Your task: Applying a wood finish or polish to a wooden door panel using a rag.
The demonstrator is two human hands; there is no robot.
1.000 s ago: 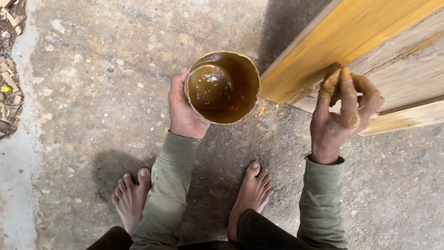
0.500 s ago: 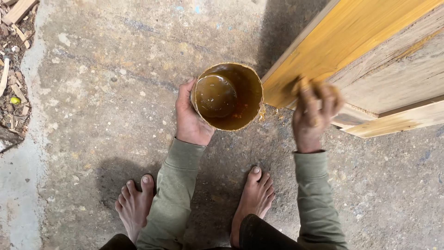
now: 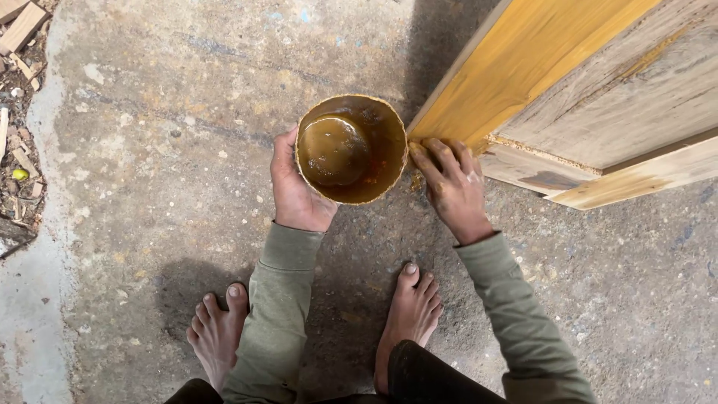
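My left hand (image 3: 295, 191) grips a round, stained metal tin (image 3: 378, 131) from its left side; thick yellow-brown liquid sits in its bottom. My right hand (image 3: 452, 187) presses, fingers down, against the lower corner of a wooden panel's yellow-coated face (image 3: 523, 67), right beside the tin's rim. A stained yellow-brown pad is tucked under the fingers, and only a bit of it shows at the fingertips. Both arms wear olive-green sleeves.
The panel's bare grey wood (image 3: 643, 90) fills the upper right, standing on a rough concrete floor (image 3: 164, 150). My bare feet (image 3: 217, 329) (image 3: 411, 314) stand below the tin. Wood scraps and debris (image 3: 19, 45) lie along the left edge.
My right hand, raised with the pad a second ago, has come down and left onto the panel's lower corner beside the tin. The tin has barely shifted.
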